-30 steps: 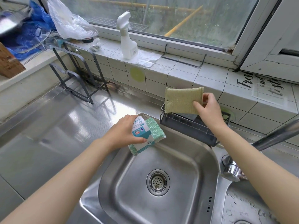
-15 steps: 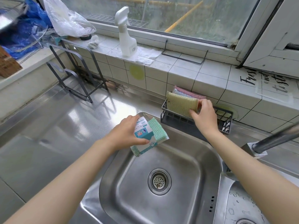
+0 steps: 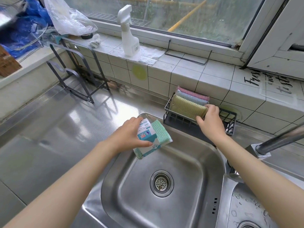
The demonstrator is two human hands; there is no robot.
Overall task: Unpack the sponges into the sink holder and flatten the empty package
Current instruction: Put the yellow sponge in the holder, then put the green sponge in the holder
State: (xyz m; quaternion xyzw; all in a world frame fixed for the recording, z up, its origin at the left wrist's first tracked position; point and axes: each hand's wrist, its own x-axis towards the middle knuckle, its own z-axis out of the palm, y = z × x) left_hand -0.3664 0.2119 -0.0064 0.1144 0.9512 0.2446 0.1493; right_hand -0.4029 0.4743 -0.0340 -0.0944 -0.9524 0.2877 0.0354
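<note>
While the right hand (image 3: pixel 211 120) pinches the near right corner of the yellow sponge (image 3: pixel 187 106), that sponge stands on edge at the front of the dark wire sink holder (image 3: pixel 230 118), with a blue sponge (image 3: pixel 191 97) and a pink sponge (image 3: pixel 192 92) upright just behind it. The step in hand looks like seating the yellow one. To do it well, push it down until its lower edge meets the holder's floor, keep it parallel to the two behind, and let go only once it stands without leaning over the front rail. Leave room in front if it can be had, since one more sponge is due; I cannot tell how much space remains there.

The left hand (image 3: pixel 130 137) is closed around the printed package (image 3: pixel 147 139) over the back left corner of the steel sink (image 3: pixel 164 209), fingers (image 3: pixel 146 143) wrapped across its face. A green sponge (image 3: pixel 160 133) pokes out of the package's open far end. Holding the package level matters, so the green sponge does not slide into the basin. Flattening has not begun, and should wait until the sleeve is empty. A white spray bottle (image 3: pixel 129 37) stands well apart on the tiled ledge.
</note>
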